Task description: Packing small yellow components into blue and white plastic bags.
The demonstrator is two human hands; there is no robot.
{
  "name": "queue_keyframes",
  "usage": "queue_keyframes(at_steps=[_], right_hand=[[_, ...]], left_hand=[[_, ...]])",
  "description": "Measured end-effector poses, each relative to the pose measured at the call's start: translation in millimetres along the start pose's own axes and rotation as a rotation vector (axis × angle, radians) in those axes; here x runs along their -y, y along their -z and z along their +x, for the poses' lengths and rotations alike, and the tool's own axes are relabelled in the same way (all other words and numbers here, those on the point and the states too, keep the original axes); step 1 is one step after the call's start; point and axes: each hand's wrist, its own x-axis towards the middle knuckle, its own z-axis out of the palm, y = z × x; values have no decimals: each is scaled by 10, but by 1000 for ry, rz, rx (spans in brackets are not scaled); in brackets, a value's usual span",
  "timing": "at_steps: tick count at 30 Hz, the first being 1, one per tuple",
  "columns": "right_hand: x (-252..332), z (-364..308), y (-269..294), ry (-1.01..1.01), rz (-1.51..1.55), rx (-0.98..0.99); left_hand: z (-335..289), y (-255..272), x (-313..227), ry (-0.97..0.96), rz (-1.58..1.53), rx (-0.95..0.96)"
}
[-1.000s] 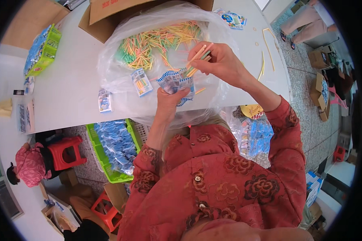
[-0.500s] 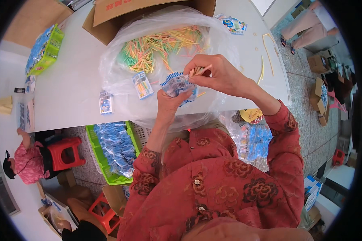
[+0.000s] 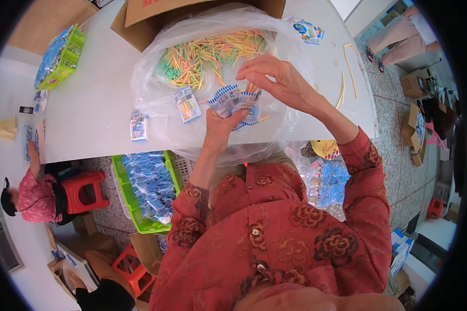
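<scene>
My left hand (image 3: 221, 127) grips a small blue-and-white plastic packet (image 3: 224, 101) above the table's near edge. Thin pastel sticks (image 3: 252, 88) poke up out of the packet's top. Just above them is my right hand (image 3: 284, 83), its fingers stretched out and apart, with nothing visible in its grasp. Beyond my hands, a heap of yellow, pink and green sticks (image 3: 192, 58) lies in a spread clear plastic bag (image 3: 149, 85). A packet with sticks showing through its window (image 3: 187, 105) rests left of my left hand, and another packet (image 3: 139, 126) lies farther left.
A cardboard box (image 3: 171, 15) stands behind the bag. Green baskets of blue packets sit at the table's far left (image 3: 67, 57) and below its front edge (image 3: 123, 186). Loose yellow strips (image 3: 342, 88) lie at right. A person in pink (image 3: 36, 199) sits at left beside a red stool (image 3: 85, 192).
The sticks my right hand was pinching now stand in the packet. My right hand has loosened its fingers and risen slightly off them; the left still holds the packet.
</scene>
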Motion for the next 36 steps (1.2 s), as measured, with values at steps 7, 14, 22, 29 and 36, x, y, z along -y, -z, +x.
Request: queue_keyframes(at_steps=[7,14,22,29,36], right_hand=[[-7,-77,-165,-71,83,123],[-268,-231,-141,-272,575,-74],[-367,-381,-425,-389,1094,-219],[-300,-382,-365,-352,675,-237],[-302,-420,-340,-316,388,-249]], left_hand=[[32,33,88,52,-30,36],[19,80,94,44,-72,-17],[9,55,106,19,-175,-21],[-46,-52,-37,-58,0,-132],[-47,16,-50,-132,103,-236]])
